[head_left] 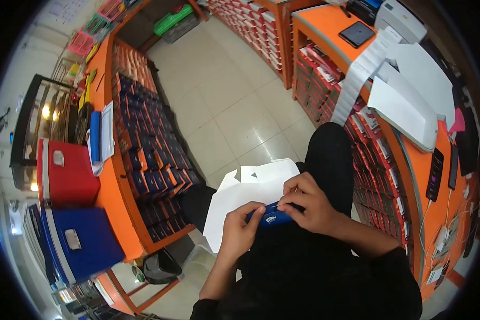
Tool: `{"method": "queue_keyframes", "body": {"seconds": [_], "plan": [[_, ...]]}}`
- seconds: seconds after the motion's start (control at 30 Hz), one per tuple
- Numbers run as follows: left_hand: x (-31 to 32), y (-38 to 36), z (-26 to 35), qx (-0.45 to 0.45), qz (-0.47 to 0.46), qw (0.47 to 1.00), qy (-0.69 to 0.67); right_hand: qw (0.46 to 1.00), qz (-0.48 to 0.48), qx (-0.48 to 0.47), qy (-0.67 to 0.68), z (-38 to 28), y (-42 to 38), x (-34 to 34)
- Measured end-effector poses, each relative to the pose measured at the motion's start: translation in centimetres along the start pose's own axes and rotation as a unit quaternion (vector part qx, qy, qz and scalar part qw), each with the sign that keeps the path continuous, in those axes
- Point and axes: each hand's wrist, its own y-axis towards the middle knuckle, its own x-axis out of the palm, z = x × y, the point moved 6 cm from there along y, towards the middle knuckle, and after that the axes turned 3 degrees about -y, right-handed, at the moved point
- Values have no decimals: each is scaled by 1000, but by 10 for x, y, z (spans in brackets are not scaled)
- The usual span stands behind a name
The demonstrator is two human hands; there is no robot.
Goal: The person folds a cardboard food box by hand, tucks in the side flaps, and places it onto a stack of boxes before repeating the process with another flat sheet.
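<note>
Over my lap, both hands hold a small dark blue packet or flat box (271,218) with a white logo on its front. My left hand (242,228) grips its left end between thumb and fingers. The fingers of my right hand (313,208) are pinched at its upper right edge, close to the left fingertips. Whatever lies between those fingertips is too small to make out. Beneath and beyond the hands, a white sheet of paper or card (234,200) with cut-out notches along its far edge rests across my thighs.
An orange counter (108,213) on the left bears a red cooler box (69,173) and a blue cooler box (82,242). Shelves of dark blue boxes (154,144) stand below. On the right counter are phones (434,173), cables, a white tray (402,109) and a printer (400,21) with a long paper strip.
</note>
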Motion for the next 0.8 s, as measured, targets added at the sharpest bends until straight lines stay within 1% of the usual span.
{"method": "queue_keyframes", "body": {"seconds": [0.03, 0.07, 0.13, 0.2, 0.23, 0.3, 0.33, 0.4, 0.43, 0.5, 0.53, 0.6, 0.63, 0.67, 0.73, 0.77, 0.8], "plan": [[-1, -1, -2, -21, -2, 999, 30, 999, -15, 25, 21, 4, 1, 2], [-2, -2, -8, -22, 3, 999, 27, 998, -28, 50, 40, 7, 4, 5], [-5, -1, -9, 68, 27, 997, -4, 998, -34, 43, 31, 9, 8, 8], [-9, -1, -8, 84, 35, 996, 11, 990, -95, 83, 58, 21, 4, 20], [-10, -1, -6, 99, 40, 994, 29, 990, -98, 81, 57, 24, 5, 22], [-13, -1, -9, 104, 42, 994, 12, 975, -43, 138, 166, 32, 8, 20], [-13, 0, -9, 109, 40, 993, -4, 976, -46, 136, 166, 30, 9, 22], [-15, 0, -8, 108, 50, 993, 6, 979, -23, 151, 135, 26, 7, 24], [-15, 1, -8, 108, 57, 992, 17, 979, -24, 150, 134, 26, 5, 27], [-14, 2, -14, 113, 55, 992, 17, 990, -31, 103, 95, 25, 1, 32], [-14, 1, -15, 117, 52, 992, 18, 990, -33, 102, 96, 25, -1, 33], [-9, 0, -14, 112, 40, 992, 34, 993, -103, 13, 53, 15, -3, 42], [-6, -1, -13, 107, 26, 993, 51, 993, -111, 2, 49, 13, -5, 44], [-5, -5, -11, 108, 32, 992, 53, 992, -112, -4, 50, 10, -4, 42], [-13, -15, 1, 141, 97, 983, 60, 997, -68, -12, 26, 4, 4, 27], [-21, -31, 22, 184, 168, 962, 114, 1000, -2, -15, 13, 0, 8, 16], [-22, -41, 28, 186, 178, 959, 115, 997, 69, 6, 27, -2, 7, 5]]}}
